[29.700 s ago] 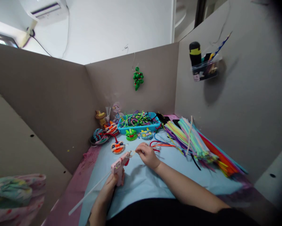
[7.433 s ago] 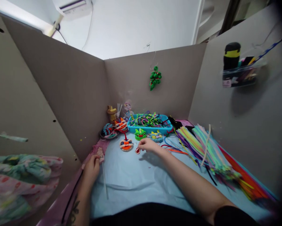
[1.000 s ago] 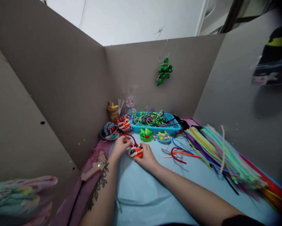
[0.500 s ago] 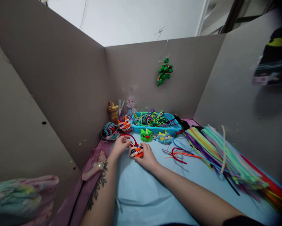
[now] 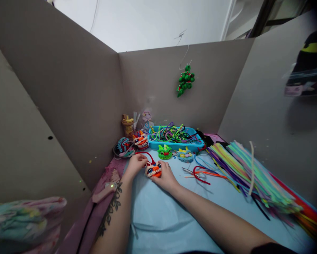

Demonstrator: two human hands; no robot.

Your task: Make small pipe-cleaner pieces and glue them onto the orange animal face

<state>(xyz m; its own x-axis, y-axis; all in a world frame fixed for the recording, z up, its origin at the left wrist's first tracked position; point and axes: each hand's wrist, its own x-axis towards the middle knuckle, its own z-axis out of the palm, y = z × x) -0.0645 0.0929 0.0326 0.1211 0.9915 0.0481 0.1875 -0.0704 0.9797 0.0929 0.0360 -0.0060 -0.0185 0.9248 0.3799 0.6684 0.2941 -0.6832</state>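
Glue gun, orange head moved: gun left of left hand, head between hands. Right hand grips side; left pinches upper edge, exact part unclear. Likely attaching; next needs steady hold.

Bench lay open this side of both hands; a blue tray (heaped with fuzzy stems), green figure and gray panel barred passage beyond.

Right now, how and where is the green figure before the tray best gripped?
Probably by its rounded sides, from the near side and above: the green figure sits just in front of the blue tray, and its top is spiky.
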